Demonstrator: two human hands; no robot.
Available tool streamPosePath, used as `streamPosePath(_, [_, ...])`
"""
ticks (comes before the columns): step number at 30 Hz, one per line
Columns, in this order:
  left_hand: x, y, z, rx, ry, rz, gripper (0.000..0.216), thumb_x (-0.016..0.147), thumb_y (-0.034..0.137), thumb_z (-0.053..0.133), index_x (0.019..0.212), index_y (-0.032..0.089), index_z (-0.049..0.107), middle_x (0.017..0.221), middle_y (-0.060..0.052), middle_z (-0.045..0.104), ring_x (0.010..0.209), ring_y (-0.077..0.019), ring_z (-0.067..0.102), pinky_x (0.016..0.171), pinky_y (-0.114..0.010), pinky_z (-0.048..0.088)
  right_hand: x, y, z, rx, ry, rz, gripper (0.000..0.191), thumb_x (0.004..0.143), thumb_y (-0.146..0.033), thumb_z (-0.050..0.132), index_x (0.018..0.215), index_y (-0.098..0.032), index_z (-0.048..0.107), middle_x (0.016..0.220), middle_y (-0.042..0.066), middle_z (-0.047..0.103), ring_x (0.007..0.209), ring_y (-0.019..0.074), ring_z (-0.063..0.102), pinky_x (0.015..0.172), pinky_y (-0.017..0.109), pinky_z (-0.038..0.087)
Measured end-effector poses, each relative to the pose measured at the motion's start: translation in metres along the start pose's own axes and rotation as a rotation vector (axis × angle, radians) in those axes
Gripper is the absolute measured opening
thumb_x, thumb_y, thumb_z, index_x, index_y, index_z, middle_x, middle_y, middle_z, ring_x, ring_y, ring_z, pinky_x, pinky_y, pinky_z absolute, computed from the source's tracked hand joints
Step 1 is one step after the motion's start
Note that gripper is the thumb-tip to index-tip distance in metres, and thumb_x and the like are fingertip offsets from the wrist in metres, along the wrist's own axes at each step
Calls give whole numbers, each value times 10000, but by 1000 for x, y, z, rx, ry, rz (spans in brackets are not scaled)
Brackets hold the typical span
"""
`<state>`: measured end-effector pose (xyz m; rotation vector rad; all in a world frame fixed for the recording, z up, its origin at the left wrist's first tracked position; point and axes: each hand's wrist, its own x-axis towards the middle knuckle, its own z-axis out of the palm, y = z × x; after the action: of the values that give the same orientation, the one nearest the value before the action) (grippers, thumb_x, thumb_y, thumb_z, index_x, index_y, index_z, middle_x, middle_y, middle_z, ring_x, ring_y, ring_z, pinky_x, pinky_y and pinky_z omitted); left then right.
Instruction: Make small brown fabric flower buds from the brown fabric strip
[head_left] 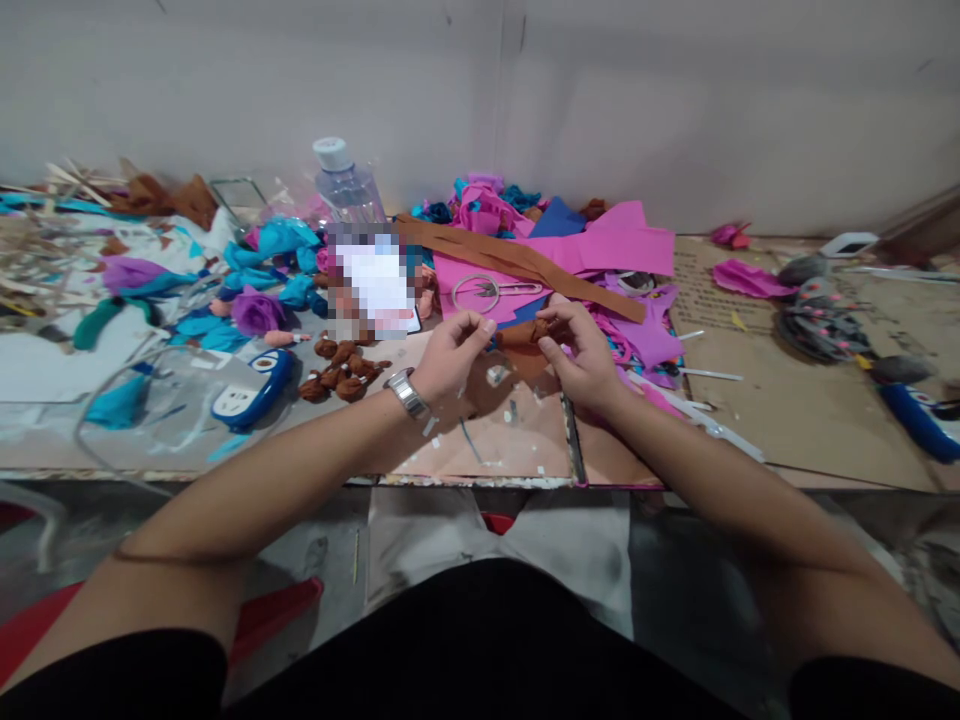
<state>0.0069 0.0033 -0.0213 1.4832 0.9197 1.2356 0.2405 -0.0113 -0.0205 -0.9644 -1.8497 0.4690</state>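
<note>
Over the front part of the table, my right hand (583, 352) pinches a gathered piece of brown crepe paper (517, 334) between thumb and fingers. Just left of it, my left hand (454, 352) is closed in a pinch, thumb against forefinger. What lies in that pinch is too small to make out; the paper's left end reaches close to these fingertips. Behind both hands, small thread snips (517, 289) with a ring handle rest on pink paper (600, 250). A long brown paper strip (517, 262) crosses that pile. Several brown paper balls (341, 372) sit left of my left hand.
A bottle (349, 190) stands at the back, with a lit phone (382, 280), partly pixelated, before it. Blue power sockets (255, 390) with a cable lie left, near blue and purple paper flowers (259, 311). Cardboard (739, 380) covers the right side, holding a dark netted bundle (817, 320).
</note>
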Motion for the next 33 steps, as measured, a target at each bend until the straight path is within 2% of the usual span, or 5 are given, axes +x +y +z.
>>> streamPosePath(11, [-1,3,2,-69,-42,-86,563,779,712,881,857,190,684,778,-7,650,724,-145,594,723,-307,533,-2,3,3,76,10,49,370,1037,-590,655,1228,-273,638,1103,54,647,939,210,662,841,367,588])
streamPosePath(23, [-1,-7,3,-208,-211,-306,548,851,695,833,791,194,617,651,-3,604,589,-128,558,593,-269,436,-4,5,8,100,17,80,405,1036,-625,642,1218,-264,622,1098,57,674,910,206,658,812,357,582])
streamPosePath(26, [-1,-11,2,-75,-140,-213,480,908,636,792,849,203,593,702,-5,613,631,-140,566,638,-286,463,-3,3,7,85,-4,53,365,1041,-575,658,1210,-252,640,1088,57,697,891,197,661,806,352,581])
streamPosePath(29, [-1,-9,0,102,37,50,401,912,530,811,1033,212,600,973,-43,684,837,-168,641,787,-314,533,-1,2,4,33,-51,21,321,1045,-525,668,1196,-242,673,1042,56,729,848,192,663,762,342,571])
streamPosePath(33, [-4,-6,-2,189,-130,255,465,959,479,772,1299,207,608,1274,-112,703,1133,-223,685,991,-365,551,-1,1,3,-22,-129,-27,319,1041,-497,683,1208,-227,718,1030,68,753,834,195,680,740,340,568])
